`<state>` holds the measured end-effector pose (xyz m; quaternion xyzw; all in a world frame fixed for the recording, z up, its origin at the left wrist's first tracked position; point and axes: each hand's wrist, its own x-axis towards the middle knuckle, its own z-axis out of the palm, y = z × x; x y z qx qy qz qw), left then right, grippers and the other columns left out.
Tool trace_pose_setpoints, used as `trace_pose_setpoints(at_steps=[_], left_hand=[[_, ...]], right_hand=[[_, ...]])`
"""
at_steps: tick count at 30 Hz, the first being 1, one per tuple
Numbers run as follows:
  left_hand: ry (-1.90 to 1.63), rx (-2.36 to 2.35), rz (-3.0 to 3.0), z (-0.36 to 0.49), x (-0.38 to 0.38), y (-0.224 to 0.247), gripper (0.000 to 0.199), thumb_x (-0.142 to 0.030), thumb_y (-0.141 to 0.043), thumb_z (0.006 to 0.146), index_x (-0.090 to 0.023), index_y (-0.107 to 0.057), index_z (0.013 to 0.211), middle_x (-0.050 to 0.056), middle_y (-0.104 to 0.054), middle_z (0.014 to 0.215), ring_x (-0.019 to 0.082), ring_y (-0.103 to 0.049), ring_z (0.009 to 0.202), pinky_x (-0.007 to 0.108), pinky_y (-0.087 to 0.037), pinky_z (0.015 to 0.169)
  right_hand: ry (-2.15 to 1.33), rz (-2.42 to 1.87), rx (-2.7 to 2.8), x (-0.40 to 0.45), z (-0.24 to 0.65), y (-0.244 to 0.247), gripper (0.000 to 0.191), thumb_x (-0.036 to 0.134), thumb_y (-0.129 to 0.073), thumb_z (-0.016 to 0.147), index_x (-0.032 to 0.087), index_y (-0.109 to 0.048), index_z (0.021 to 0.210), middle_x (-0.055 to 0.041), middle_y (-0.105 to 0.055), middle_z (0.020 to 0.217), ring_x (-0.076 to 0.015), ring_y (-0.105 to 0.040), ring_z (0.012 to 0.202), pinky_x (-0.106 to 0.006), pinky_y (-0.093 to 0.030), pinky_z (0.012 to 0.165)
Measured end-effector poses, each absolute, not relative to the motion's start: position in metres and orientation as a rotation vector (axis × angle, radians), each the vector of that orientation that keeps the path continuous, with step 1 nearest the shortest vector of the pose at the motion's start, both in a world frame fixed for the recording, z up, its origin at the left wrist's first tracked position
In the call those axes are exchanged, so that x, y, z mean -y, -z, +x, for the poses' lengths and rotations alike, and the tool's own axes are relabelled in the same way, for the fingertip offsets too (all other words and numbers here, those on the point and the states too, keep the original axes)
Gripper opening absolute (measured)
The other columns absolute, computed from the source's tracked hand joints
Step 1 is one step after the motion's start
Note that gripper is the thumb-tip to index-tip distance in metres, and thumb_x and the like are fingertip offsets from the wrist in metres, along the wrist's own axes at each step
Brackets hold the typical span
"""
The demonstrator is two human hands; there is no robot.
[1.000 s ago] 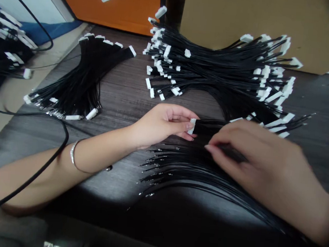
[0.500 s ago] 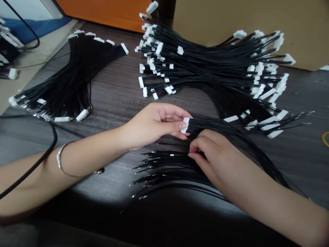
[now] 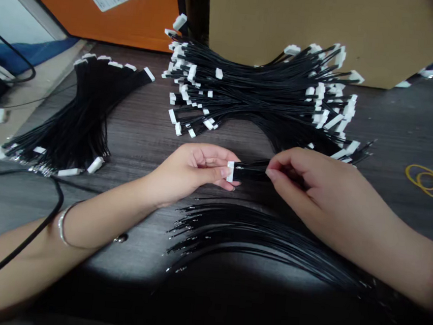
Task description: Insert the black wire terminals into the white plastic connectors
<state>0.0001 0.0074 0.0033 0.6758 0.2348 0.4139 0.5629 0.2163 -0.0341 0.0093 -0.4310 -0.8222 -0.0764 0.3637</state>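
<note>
Between the thumb and fingers of my left hand (image 3: pixel 196 171) is a white connector housing (image 3: pixel 230 171) with black wires running out to the right. My right hand (image 3: pixel 306 186) pinches a thin black wire (image 3: pixel 252 169) just right of the housing; a bright metal tip shows close to the housing's wire side. Whether that tip has entered the housing I cannot tell. Below both hands lies a fan of loose black wires (image 3: pixel 240 231) with small metal terminals at their left ends. My right hand hides part of the wires behind it.
A large pile of black cables with white connectors (image 3: pixel 246 89) lies at the back, before a brown cardboard box (image 3: pixel 298 27). Another cable bundle (image 3: pixel 88 104) is at left, near an orange box (image 3: pixel 100 18). Yellow rubber bands (image 3: pixel 428 181) lie right. A black cord (image 3: pixel 37 234) crosses my left forearm.
My right hand has risen from the loose wires to beside the connector housing, now with a wire in its pinch. My left hand keeps its hold. The whole view has shifted somewhat.
</note>
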Motion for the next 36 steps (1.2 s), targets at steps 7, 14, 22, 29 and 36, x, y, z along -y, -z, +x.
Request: trace_pose_setpoints(at_steps=[7,14,22,29,36], left_hand=[[-0.968,-0.585,1.625,-0.0006,-0.0059,-0.0037,0.013,-0.01,-0.068,0.082,-0.01,-0.069,0.095,0.003,-0.072,0.081,0.013,-0.071,0.078,0.021,-0.06,0.073],[-0.984,-0.585,1.64,-0.0015,-0.007,-0.002,0.014,-0.009,-0.068,0.082,-0.012,-0.07,0.095,0.002,-0.072,0.081,0.013,-0.072,0.077,0.021,-0.061,0.072],[-0.997,-0.599,1.657,0.0003,-0.006,-0.0022,0.013,-0.008,-0.068,0.081,-0.012,-0.07,0.094,0.002,-0.073,0.079,0.012,-0.071,0.075,0.021,-0.061,0.071],[-0.993,-0.615,1.667,0.0009,-0.0055,-0.0041,0.012,-0.008,-0.067,0.081,-0.011,-0.071,0.093,0.003,-0.073,0.08,0.012,-0.071,0.074,0.02,-0.061,0.071],[-0.992,-0.618,1.666,0.0007,-0.0059,-0.003,0.013,-0.008,-0.068,0.081,-0.01,-0.07,0.094,0.002,-0.072,0.08,0.012,-0.071,0.074,0.021,-0.061,0.072]], right_hand=[[0.176,-1.06,2.114,0.0235,0.2149,-0.0025,0.01,0.018,-0.055,0.085,0.019,-0.061,0.077,0.0013,-0.059,0.066,-0.0106,-0.051,0.056,-0.025,-0.041,0.056],[0.091,-1.092,2.117,0.0242,0.2154,-0.0046,0.013,0.02,-0.054,0.085,0.019,-0.062,0.075,0.0012,-0.062,0.068,-0.0105,-0.052,0.058,-0.025,-0.04,0.057],[0.013,-1.146,2.144,0.0242,0.2158,-0.0053,0.017,0.024,-0.052,0.086,0.02,-0.065,0.076,0.0018,-0.062,0.067,-0.0089,-0.05,0.054,-0.024,-0.036,0.052],[0.019,-1.145,2.153,0.024,0.2157,-0.0068,0.018,0.024,-0.052,0.086,0.019,-0.065,0.075,0.0014,-0.062,0.065,-0.0089,-0.05,0.053,-0.024,-0.035,0.051],[-0.056,-1.174,2.167,0.0236,0.216,-0.0104,0.019,0.024,-0.051,0.086,0.02,-0.065,0.075,0.002,-0.062,0.063,-0.0086,-0.049,0.05,-0.024,-0.035,0.05]])
